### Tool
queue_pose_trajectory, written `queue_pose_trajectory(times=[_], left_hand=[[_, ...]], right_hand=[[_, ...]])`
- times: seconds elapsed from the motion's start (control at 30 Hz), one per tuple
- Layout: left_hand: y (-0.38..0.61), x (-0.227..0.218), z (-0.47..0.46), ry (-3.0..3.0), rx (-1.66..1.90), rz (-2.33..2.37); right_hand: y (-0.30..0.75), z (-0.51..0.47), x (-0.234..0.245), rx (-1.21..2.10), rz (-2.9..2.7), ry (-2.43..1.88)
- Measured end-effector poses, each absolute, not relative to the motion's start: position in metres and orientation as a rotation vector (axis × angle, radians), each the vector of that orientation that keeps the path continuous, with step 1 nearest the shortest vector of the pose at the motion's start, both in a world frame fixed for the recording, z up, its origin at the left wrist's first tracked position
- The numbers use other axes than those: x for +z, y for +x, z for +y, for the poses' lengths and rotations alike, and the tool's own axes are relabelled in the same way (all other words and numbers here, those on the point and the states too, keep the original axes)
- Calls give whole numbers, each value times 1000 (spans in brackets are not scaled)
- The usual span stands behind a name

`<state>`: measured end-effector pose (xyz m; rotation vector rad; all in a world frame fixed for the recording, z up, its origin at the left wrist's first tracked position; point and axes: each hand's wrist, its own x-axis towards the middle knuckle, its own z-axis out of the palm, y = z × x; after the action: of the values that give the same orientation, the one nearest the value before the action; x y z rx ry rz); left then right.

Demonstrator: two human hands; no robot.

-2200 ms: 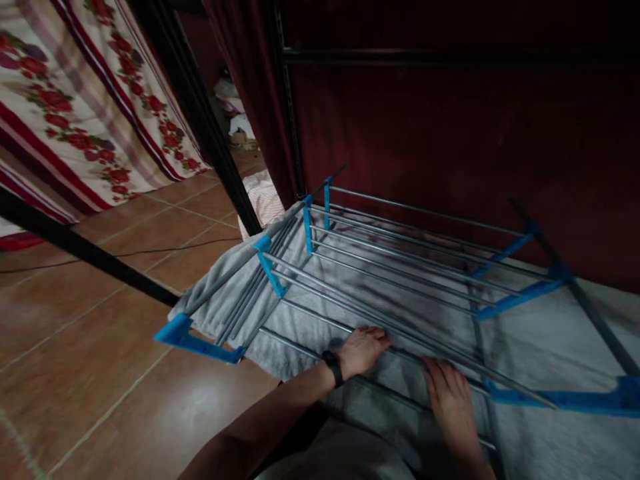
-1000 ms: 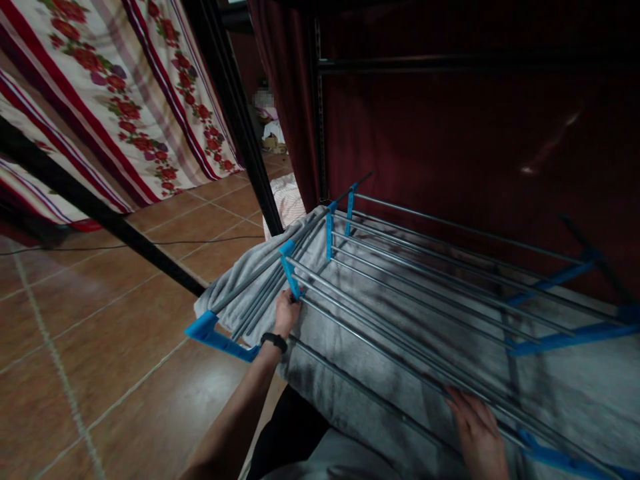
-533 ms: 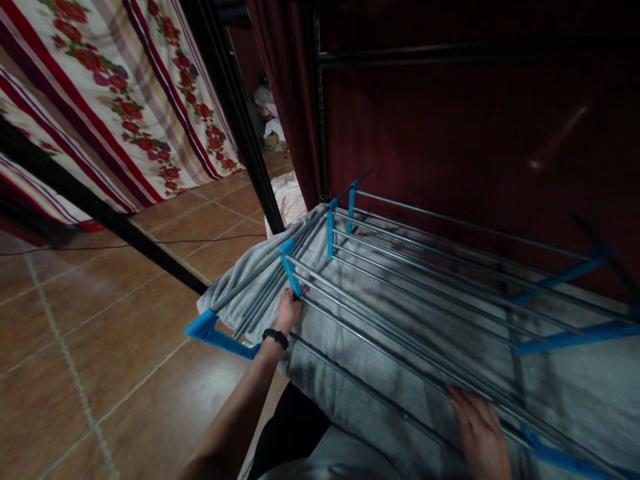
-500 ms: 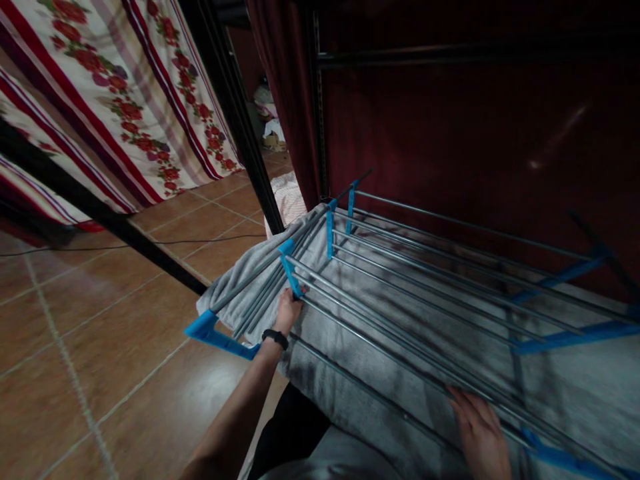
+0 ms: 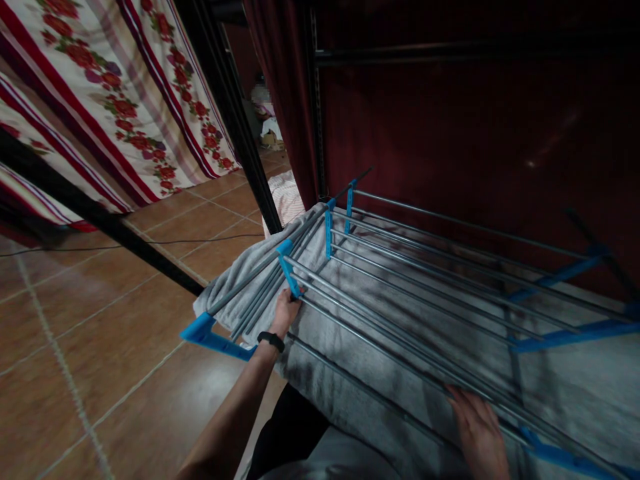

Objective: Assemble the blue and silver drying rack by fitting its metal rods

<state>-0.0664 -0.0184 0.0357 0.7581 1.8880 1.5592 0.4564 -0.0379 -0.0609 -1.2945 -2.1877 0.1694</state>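
A shoe rack of grey metal tubes (image 5: 400, 323) with blue plastic brackets lies across a grey blanket (image 5: 360, 333). At the lower end of a near blue bracket (image 5: 289, 268), my left hand (image 5: 286, 312) is closed on the rack; its fingertips are partly hidden behind the joint. A dark band circles that wrist. Farther right, my right hand (image 5: 479, 427) curls over a near tube, its fingers gripping it from above and its thumb out of sight. Several loose-looking tubes (image 5: 260, 299) run beside the left side of the frame, near another blue bracket (image 5: 215, 337).
A black metal post (image 5: 235, 113) and a slanting black bar (image 5: 100, 207) stand left of the blanket. Behind the rack hangs a dark red curtain (image 5: 450, 133). A floral striped curtain (image 5: 115, 87) reaches the tiled floor (image 5: 135, 300), where a thin cable (image 5: 100, 249) runs.
The view has shifted very slightly, so things at the left sit a little farther left. Both hands keep their holds, and the rack stays in place on the blanket.
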Motion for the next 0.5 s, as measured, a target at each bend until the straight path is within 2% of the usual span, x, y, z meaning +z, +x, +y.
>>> queue_pose_trajectory(times=[0.5], left_hand=[[-65,45,-20,882,1371,2107]], right_hand=[[451,-39,-59,101,-2205,-1323]])
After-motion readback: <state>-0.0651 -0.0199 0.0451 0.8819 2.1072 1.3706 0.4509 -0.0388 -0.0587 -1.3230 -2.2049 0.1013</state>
